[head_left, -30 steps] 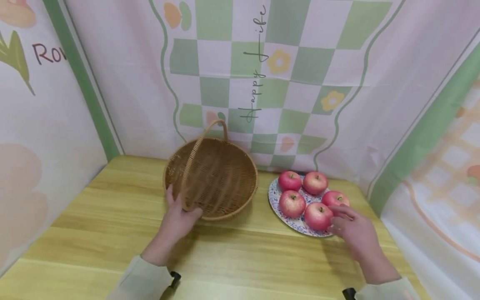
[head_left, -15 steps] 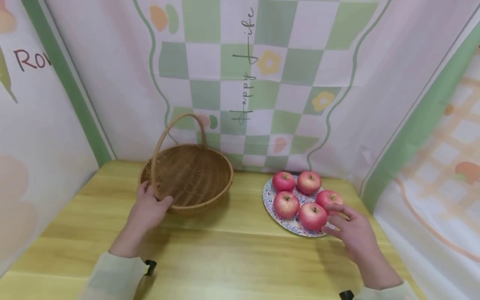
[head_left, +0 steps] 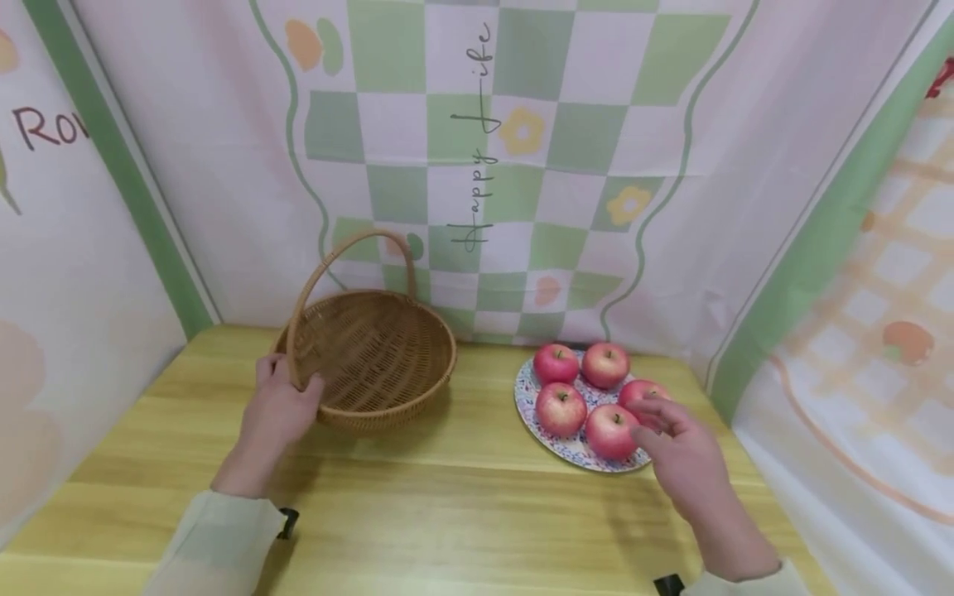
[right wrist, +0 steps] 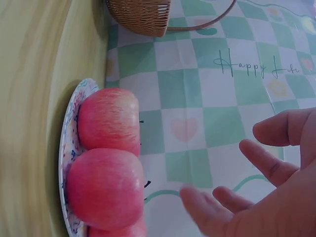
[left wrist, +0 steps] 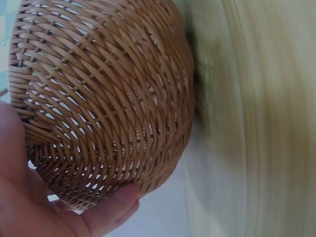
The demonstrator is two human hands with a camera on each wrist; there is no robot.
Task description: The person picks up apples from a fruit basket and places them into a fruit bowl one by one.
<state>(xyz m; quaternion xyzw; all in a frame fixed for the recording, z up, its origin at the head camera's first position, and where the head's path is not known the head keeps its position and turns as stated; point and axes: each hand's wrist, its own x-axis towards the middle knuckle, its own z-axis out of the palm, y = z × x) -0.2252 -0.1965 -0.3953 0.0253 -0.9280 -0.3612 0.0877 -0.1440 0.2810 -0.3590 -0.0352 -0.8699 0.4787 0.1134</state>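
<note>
A round wicker basket (head_left: pixel 380 356) with a tall arched handle stands at the left of the table, nothing inside it. My left hand (head_left: pixel 279 406) grips its near left rim at the foot of the handle; the left wrist view has the hand (left wrist: pixel 64 207) against the woven side (left wrist: pixel 108 98). To the right, a patterned plate (head_left: pixel 532 422) bears several red apples (head_left: pixel 561 409). Over the plate's right side hovers my right hand (head_left: pixel 686 455), fingers spread and holding nothing. In the right wrist view the fingers are apart from the nearest apple (right wrist: pixel 106 187).
The wooden table (head_left: pixel 417 521) reaches back to a checked green-and-white cloth (head_left: pixel 507 199). Printed cloths (head_left: pixel 842 348) also hang at both sides. A strip of bare tabletop lies between basket and plate.
My left hand has shifted the basket left, away from the plate, and the basket's tilt has altered. The right hand stays near the apples, its fingers lifted off the front one. The head view has shifted slightly.
</note>
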